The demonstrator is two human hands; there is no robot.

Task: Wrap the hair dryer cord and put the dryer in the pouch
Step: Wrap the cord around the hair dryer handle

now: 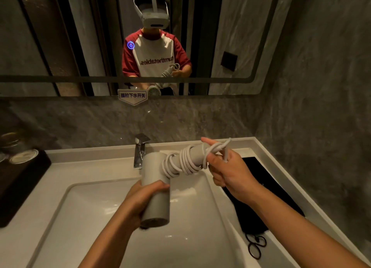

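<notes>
Left hand: left hand (145,197) lies nearest the camera, fingers curled firmly around the barrel of the matte pale-grey cylindrical hair dryer (155,189), held above the glossy white ceramic sink basin (80,217).
Right hand: right hand (226,169) sits at the far end of the dryer's handle, forefinger extended, the other fingers loosely bent with a loop of the smooth white rubbery cord (180,161) hooked over them.
Cord: several uneven turns already coil around the round handle; the remaining loop hangs slack (its plug end is not clearly visible).
Pouch: flat black soft fabric pouch (267,191) lies on the pale stone-look counter (40,191) to the right of the basin, partly hidden by the right forearm, with thin black looped drawstrings (256,247) at its near end.
Surroundings: polished chrome tap (140,151) stands just behind the dryer; dark veined wall and a mirror (60,36) rise beyond.
Stage: wrapping looks nearly finished; bagging is not yet begun.
Risk, slipping coils: the slick cord on the smooth handle could slide off the open end if tension drops.
Risk, snagged finger: the loop could catch the finger.
Risk, drop: a loosened left grip would send the dryer into the hard basin.
Risk, pouch: loose turns may jam at the narrow opening.
</notes>
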